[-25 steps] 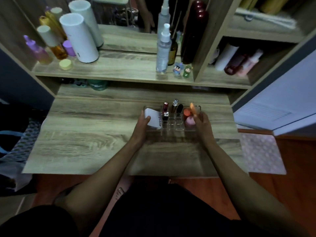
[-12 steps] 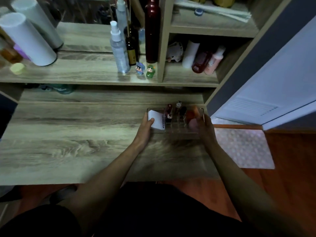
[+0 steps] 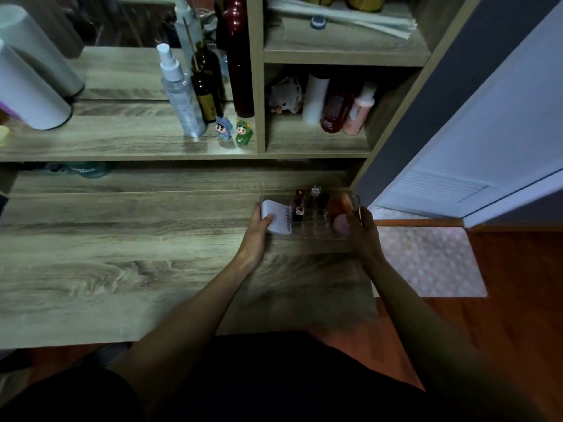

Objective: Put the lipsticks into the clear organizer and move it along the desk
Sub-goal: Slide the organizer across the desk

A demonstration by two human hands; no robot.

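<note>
Fingers: your left hand (image 3: 257, 231) grasps the left end of the clear organizer (image 3: 316, 231), thumb pressed on the white compact (image 3: 277, 217) in that end; your right hand (image 3: 362, 231) is wrapped round the right end, fingers curled over the wall.
Why two hands: a grip at each end looks chosen to keep the tray level, so the upright tubes do not tip as it travels.
Desk: the wooden desk (image 3: 122, 269) is bare on your near side and to the left, so the tray has free room that way.
Organizer position: it sits at the far right of the desk, near the right edge and close to the back ledge.
Lipsticks: the lipsticks (image 3: 299, 204) stand upright in the middle cells, side by side; judged from this, loading is done and the move is the step in hand.
Pink item: a rounded pink thing (image 3: 340, 223) lies in the right end, partly behind your right fingers.
Hard to see: the clear walls almost vanish against the wood, so you cannot tell whether the base rests on the desk or is lifted just off it.
Blur: the right end of the tray is smeared, and the tube count is uncertain.
Shelf behind: a spray bottle (image 3: 179, 95), a dark bottle (image 3: 206, 92) and two small figurines (image 3: 234, 132) stand well apart from the tray.
Cut off: a white cylinder (image 3: 27, 89) at the left edge is only partly in view.
</note>
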